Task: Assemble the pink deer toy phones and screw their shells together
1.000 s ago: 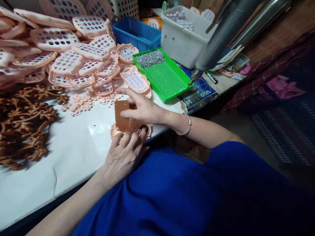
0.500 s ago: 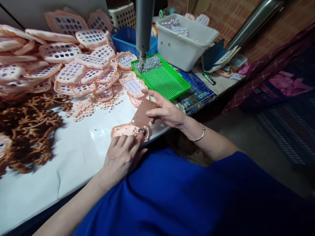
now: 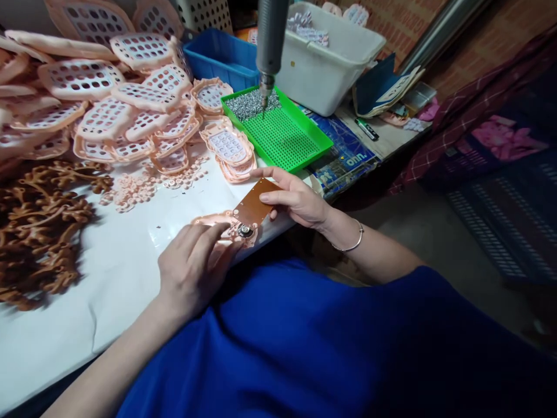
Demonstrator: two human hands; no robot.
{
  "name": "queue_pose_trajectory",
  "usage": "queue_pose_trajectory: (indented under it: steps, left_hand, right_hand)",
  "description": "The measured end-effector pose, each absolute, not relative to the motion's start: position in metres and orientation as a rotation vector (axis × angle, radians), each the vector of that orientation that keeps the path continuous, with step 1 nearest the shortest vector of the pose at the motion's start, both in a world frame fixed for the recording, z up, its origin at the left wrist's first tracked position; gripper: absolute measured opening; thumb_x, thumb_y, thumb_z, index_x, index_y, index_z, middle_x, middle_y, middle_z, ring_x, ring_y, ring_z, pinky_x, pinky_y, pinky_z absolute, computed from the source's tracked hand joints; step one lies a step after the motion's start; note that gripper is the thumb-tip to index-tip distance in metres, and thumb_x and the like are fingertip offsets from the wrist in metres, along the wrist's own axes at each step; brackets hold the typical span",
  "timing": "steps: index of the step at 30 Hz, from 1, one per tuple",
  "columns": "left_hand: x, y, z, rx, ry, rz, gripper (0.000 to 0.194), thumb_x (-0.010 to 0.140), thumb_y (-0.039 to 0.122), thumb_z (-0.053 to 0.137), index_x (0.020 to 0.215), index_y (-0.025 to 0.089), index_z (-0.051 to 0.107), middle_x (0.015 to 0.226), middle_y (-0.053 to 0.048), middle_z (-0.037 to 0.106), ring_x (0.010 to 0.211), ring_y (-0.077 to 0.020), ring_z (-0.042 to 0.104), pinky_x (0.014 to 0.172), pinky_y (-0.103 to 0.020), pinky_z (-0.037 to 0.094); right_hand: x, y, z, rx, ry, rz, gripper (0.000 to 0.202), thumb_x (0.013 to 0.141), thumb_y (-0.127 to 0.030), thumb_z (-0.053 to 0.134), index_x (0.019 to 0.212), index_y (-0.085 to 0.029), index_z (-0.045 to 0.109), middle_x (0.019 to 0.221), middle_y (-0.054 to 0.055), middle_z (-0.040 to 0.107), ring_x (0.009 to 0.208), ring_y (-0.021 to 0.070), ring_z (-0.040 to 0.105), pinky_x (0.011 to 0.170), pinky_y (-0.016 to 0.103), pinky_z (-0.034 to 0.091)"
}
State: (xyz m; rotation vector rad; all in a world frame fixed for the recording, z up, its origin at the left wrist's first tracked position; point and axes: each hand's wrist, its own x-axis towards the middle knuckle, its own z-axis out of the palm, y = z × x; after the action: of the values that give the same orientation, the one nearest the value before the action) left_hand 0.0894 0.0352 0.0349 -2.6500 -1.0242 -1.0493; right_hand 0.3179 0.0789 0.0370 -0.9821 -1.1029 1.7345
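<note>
A flat brown board (image 3: 253, 204) is pinched between the thumb and fingers of my right hand (image 3: 298, 199), tilted above the table's front edge. Below its lower corner lies a peach plastic shell (image 3: 213, 219), with a round metal-and-black part (image 3: 245, 230) at its right end. Thin wires show between the board and the round part. My left hand (image 3: 191, 264) rests at the shell's near left side, fingers bent and thumb close to the index fingertip. Whether those fingertips grip the shell or a wire is too small to tell.
An electric screwdriver (image 3: 270, 46) hangs over a green tray (image 3: 300, 139) of screws. Peach grid-patterned shells (image 3: 102, 119) are piled at left, behind brown plastic parts (image 3: 43, 232) and small peach rings (image 3: 130, 188). Blue (image 3: 221, 58) and white (image 3: 331, 69) bins stand behind.
My left hand has moved left, its index finger off the round part. The board remains in my right hand, tilted slightly differently. The view has shifted, and the screwdriver appears farther right.
</note>
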Motion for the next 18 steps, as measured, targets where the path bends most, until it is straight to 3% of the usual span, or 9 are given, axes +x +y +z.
queue_pose_trajectory:
  steps: [3,7,12,18]
  left_hand:
    - [0.095,0.041,0.035,-2.605,-1.163,-1.034,0.018,0.092,0.03,0.068,0.104,0.018,0.064,0.078,-0.004,0.068,0.066,-0.0176,0.065,0.058,-0.027,0.048]
    - [0.098,0.045,0.033,-2.639,-1.222,-1.045,0.013,0.096,0.025,0.06,0.086,0.02,0.067,0.069,0.002,0.064,0.056,-0.0102,0.06,0.049,-0.022,0.041]
    - [0.095,0.046,0.033,-2.743,-1.221,-1.076,0.02,0.098,0.02,0.054,0.082,0.02,0.066,0.069,0.001,0.063,0.058,-0.01,0.059,0.051,-0.02,0.042]
    - [0.092,0.048,0.034,-2.749,-1.13,-0.983,0.022,0.096,0.015,0.051,0.079,0.019,0.064,0.07,0.0,0.065,0.06,-0.0109,0.06,0.05,-0.02,0.041]
  right_hand:
    - [0.318,0.077,0.041,-0.983,-1.115,1.729,0.052,0.076,-0.02,0.07,0.124,-0.019,0.051,0.108,0.001,0.059,0.059,0.0028,0.051,0.05,0.015,0.052]
    - [0.323,0.078,0.04,-0.838,-1.147,1.845,0.055,0.076,-0.026,0.075,0.125,-0.021,0.051,0.108,0.001,0.061,0.064,0.005,0.057,0.059,0.018,0.055]
    - [0.327,0.083,0.034,-0.65,-1.209,1.883,0.066,0.054,-0.024,0.092,0.11,-0.021,0.057,0.098,-0.001,0.064,0.089,0.011,0.062,0.079,0.02,0.055]
    - [0.323,0.085,0.026,-0.669,-1.477,1.636,0.041,0.068,-0.041,0.089,0.087,-0.017,0.062,0.087,-0.002,0.06,0.081,0.0083,0.055,0.074,0.02,0.048]
